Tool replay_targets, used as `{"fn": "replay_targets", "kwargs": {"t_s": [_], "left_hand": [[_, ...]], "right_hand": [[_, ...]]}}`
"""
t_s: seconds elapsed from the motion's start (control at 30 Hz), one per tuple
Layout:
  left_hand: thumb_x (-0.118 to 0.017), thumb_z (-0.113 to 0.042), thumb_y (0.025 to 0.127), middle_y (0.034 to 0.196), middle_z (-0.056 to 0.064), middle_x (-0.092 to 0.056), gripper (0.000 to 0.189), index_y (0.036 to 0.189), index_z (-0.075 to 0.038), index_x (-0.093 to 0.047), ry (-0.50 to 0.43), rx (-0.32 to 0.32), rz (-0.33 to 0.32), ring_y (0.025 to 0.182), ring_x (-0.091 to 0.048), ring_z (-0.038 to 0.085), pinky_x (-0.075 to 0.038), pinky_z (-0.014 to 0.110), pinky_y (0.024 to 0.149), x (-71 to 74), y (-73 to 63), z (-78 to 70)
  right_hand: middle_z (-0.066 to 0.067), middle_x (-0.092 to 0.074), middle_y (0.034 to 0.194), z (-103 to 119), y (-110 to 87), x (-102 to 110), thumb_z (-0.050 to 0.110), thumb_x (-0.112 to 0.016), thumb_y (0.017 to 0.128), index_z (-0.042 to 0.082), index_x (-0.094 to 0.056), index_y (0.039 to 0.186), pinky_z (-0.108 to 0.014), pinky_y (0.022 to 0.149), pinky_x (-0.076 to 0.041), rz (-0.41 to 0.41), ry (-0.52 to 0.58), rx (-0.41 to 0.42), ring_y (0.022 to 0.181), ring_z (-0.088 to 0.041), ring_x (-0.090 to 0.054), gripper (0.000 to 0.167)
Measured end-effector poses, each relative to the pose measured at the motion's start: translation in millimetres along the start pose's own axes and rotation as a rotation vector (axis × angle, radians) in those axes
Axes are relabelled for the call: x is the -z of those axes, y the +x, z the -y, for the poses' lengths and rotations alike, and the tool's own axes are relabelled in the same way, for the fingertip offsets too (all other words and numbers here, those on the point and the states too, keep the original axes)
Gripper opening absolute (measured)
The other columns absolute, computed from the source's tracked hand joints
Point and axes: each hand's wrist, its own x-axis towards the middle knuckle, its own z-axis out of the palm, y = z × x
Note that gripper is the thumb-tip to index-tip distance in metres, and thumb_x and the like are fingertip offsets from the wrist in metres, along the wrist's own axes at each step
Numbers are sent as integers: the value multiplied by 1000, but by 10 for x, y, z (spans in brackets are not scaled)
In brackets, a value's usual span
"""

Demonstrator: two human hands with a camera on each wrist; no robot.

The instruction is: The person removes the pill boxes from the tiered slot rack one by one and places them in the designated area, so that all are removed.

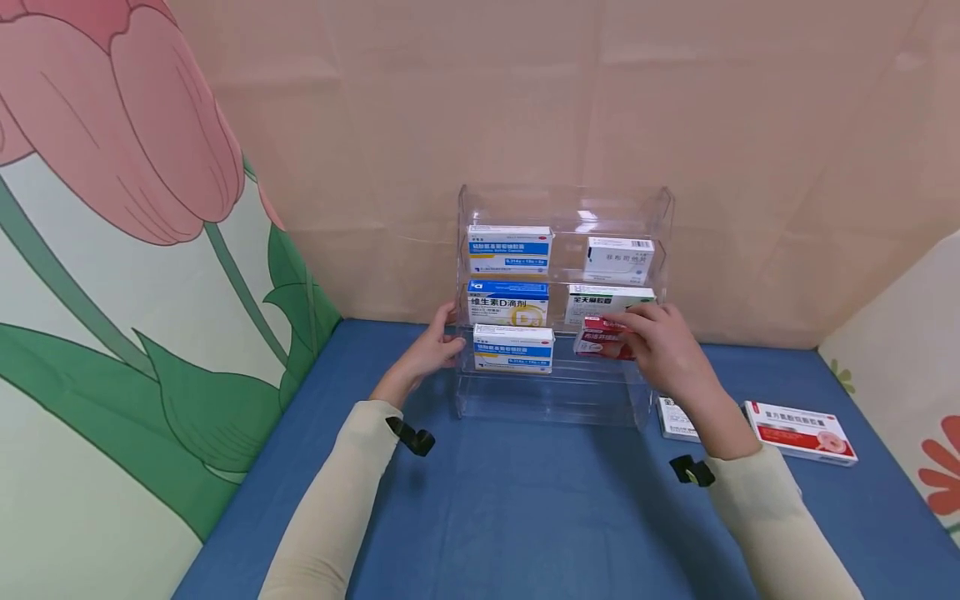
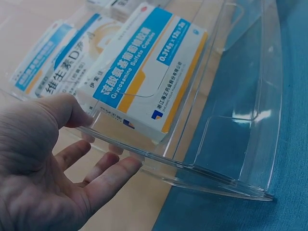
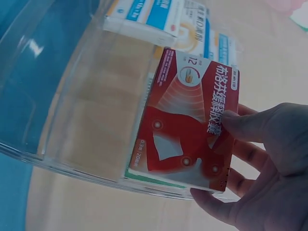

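Note:
A clear acrylic display rack (image 1: 555,408) with several tiers stands on the blue table. My right hand (image 1: 663,346) pinches a red medicine box (image 3: 187,120) between thumb and fingers, in front of the rack's right half. Behind it, a white-and-green medicine box (image 1: 607,298) is partly covered. My left hand (image 1: 427,354) holds the rack's left side edge, thumb in front and fingers behind the clear panel (image 2: 144,154). Close to that thumb, a blue-and-white glucosamine box (image 2: 144,72) sits on a lower tier. A vitamin D box (image 1: 508,304) stands on the tier above it.
The top filled tier holds another glucosamine box (image 1: 510,250) and a white box (image 1: 618,260). On the table right of the rack lie a red-and-white box (image 1: 799,432) and a white box (image 1: 677,419), partly hidden by my right forearm. A peach backdrop (image 1: 420,125) hangs behind.

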Motion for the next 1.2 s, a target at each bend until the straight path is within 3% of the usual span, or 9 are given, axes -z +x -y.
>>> {"fn": "replay_targets", "kwargs": {"t_s": [0.43,0.83,1.2], "left_hand": [[-52,-11,102,162,13,-19,72,160,-29,-13,-20,-30,18,135,-45,40,-50,61,99,17,17,14],[-52,-12,102,165,14,-14,75,161,-26,-8,-27,-11,34,140,-40,42,-47,62,102,27,-2,-1],[-53,-13,102,162,14,-18,73,160,-27,-11,-14,-11,13,139,-42,40,-49,61,100,9,0,34]], "right_hand": [[-18,-63,121,-42,-92,78,-2,-72,89,10,-70,129,-51,79,-57,44,56,30,111,-34,-47,42],[-21,-60,130,-147,-263,165,6,-74,90,11,-67,133,-59,85,-56,155,96,-34,119,-39,-46,44],[-19,-63,121,-362,-447,204,10,-74,91,8,-68,131,-50,75,-60,216,92,-67,109,-35,-54,40]]}}
